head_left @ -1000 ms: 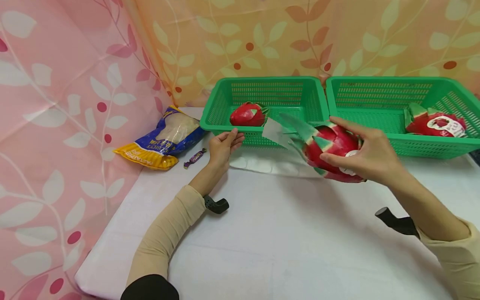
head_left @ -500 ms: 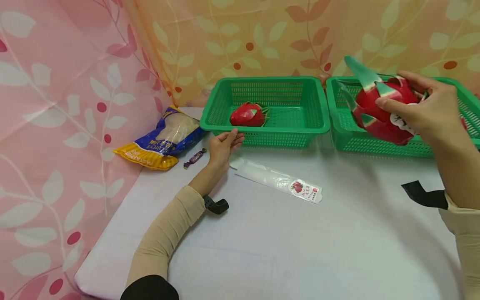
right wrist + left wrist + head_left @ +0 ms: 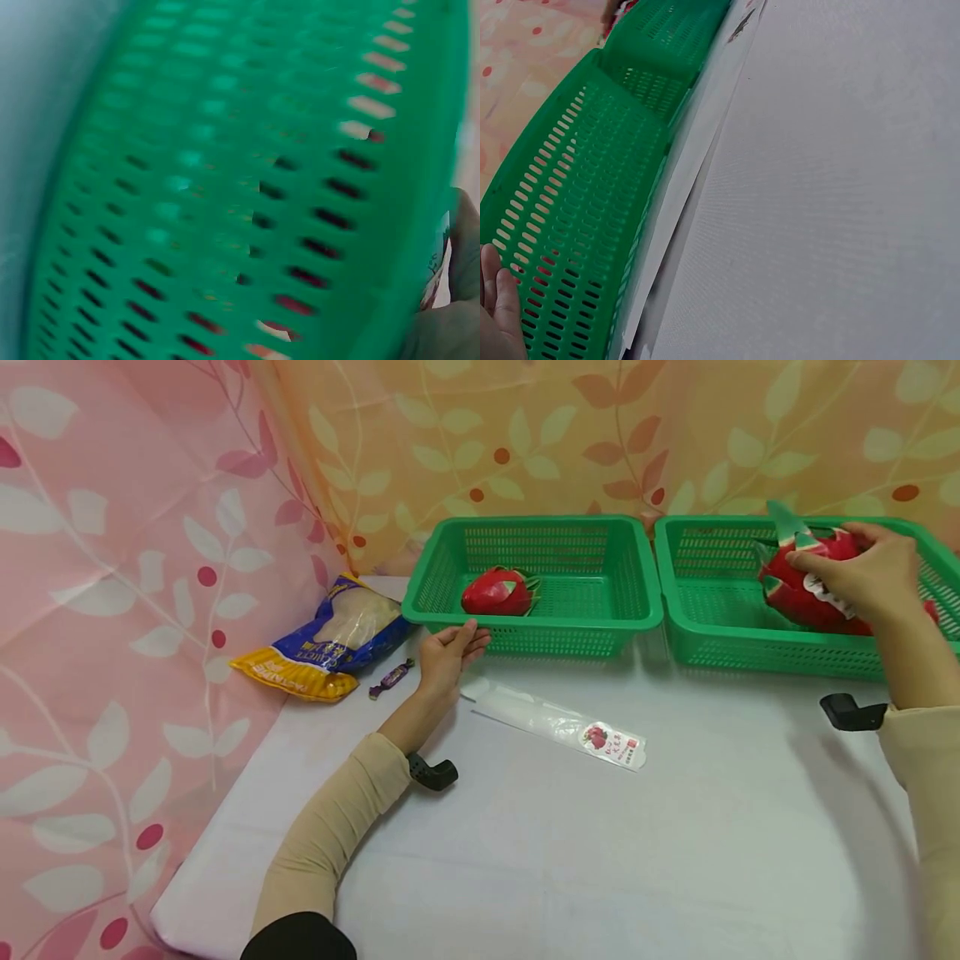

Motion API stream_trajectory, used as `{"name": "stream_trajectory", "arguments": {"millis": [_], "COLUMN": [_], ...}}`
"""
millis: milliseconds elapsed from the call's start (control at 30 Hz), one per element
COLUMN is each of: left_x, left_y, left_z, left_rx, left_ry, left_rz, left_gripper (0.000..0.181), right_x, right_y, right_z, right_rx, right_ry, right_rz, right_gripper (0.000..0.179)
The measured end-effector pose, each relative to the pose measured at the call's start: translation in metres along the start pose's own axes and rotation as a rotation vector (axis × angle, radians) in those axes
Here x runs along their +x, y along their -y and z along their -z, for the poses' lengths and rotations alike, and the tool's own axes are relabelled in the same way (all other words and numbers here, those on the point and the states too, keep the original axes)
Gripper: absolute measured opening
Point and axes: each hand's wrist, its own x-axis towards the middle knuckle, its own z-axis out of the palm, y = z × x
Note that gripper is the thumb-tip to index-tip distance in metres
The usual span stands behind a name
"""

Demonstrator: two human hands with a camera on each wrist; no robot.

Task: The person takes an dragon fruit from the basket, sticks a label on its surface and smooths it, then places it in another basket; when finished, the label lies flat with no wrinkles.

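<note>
In the head view my right hand (image 3: 873, 568) grips a red dragon fruit (image 3: 810, 581) with green scales and a white sticker, held inside the right green basket (image 3: 712, 647). Behind the basket wall (image 3: 225, 172) in the right wrist view, only part of this hand shows. My left hand (image 3: 447, 662) rests against the front of the left green basket (image 3: 555, 639), its thumb near the rim and its fingers loose. Another dragon fruit (image 3: 497, 592) lies in that basket. A sliver of red near the right hand is mostly hidden.
A long clear packaging sleeve (image 3: 555, 718) with a dragon fruit label lies before the left basket. To the left are a blue and yellow bag (image 3: 330, 639) and a small purple wrapped candy (image 3: 392, 678). A floral curtain (image 3: 555, 435) stands behind the baskets.
My right hand has carried the dragon fruit from in front of the left basket rightward, then down into the right basket. The packaging sleeve came into full view. My left hand stays put.
</note>
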Motion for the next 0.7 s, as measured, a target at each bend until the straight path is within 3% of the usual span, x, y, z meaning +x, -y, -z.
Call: {"name": "stream_trajectory", "arguments": {"millis": [167, 367, 467, 700], "left_x": [0.0, -0.001, -0.001, -0.001], "left_y": [0.002, 0.002, 0.001, 0.0], "left_z": [-0.001, -0.003, -0.003, 0.0], "left_rx": [0.007, -0.001, -0.001, 0.013], "left_ry": [-0.003, 0.014, 0.013, 0.018], "left_rz": [-0.001, -0.006, -0.009, -0.01], "left_gripper": [0.014, 0.012, 0.013, 0.012], "right_x": [0.015, 0.022, 0.022, 0.019], "right_y": [-0.015, -0.022, -0.021, -0.019], "right_z": [-0.012, -0.017, -0.018, -0.02], "right_rx": [-0.188, -0.335, -0.361, -0.364], "right_ry": [0.048, 0.227, 0.275, 0.299], "right_rz": [0.031, 0.123, 0.152, 0.2], "right_gripper": [0.09, 0.097, 0.099, 0.094]}}
